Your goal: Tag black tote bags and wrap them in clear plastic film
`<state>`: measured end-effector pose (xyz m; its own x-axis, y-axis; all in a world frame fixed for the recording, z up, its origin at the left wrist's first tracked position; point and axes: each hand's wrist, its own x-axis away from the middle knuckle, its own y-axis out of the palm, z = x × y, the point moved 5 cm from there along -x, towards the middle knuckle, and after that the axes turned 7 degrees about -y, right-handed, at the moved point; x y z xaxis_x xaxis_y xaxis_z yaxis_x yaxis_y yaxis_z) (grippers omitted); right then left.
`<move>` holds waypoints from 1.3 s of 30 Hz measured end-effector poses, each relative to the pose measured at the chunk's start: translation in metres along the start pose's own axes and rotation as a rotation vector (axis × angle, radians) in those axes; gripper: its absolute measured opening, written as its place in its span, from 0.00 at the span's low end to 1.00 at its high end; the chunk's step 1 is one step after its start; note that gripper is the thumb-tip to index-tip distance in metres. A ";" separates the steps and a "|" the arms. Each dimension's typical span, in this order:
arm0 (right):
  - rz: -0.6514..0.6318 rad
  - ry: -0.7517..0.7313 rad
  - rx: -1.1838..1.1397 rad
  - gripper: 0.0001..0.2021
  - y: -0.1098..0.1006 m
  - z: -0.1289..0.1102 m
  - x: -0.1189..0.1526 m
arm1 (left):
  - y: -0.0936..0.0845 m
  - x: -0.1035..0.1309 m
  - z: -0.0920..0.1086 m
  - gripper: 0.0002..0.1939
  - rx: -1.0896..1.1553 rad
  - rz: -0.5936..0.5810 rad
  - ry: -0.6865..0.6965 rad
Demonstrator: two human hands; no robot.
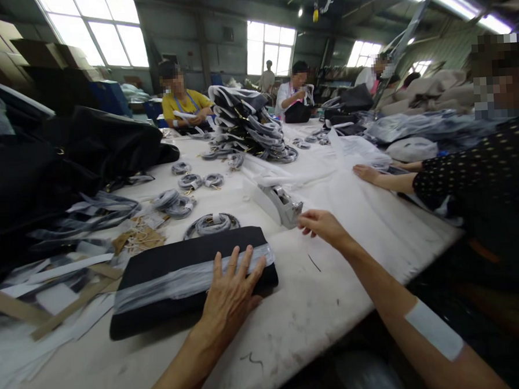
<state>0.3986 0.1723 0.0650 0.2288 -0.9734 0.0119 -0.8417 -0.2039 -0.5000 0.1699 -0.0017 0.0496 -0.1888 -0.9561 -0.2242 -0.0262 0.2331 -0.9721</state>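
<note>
My left hand point(232, 294) lies flat, fingers spread, on the near right part of a flat black fabric piece point(171, 263). A band of clear plastic point(160, 288) runs across that piece. My right hand point(322, 225) reaches out over the white table point(317, 307). Its fingers are loosely curled next to a grey tape dispenser point(281, 204), touching or almost touching its right end. It holds nothing that I can see.
Coiled grey straps point(211, 223) lie beyond the black piece, cardboard strips point(65, 309) at left, black bags point(44, 165) far left. A co-worker's hand point(367, 173) rests on white sheeting point(357, 149) at right. A tall strap heap point(251, 128) stands mid-table; other people sit behind it.
</note>
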 end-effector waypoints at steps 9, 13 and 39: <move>0.054 0.085 -0.017 0.14 -0.013 -0.005 -0.077 | -0.003 0.000 -0.001 0.44 -0.028 0.025 0.034; 0.090 0.064 -0.090 0.13 -0.004 -0.006 -0.079 | -0.004 0.000 0.000 0.44 -0.026 0.022 0.043; -0.109 0.074 -0.245 0.15 0.013 0.017 0.018 | -0.006 0.000 0.002 0.42 -0.016 -0.004 0.075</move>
<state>0.4000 0.1540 0.0438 0.2959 -0.9475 0.1213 -0.9094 -0.3183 -0.2676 0.1720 -0.0039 0.0552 -0.2620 -0.9411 -0.2137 -0.0422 0.2324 -0.9717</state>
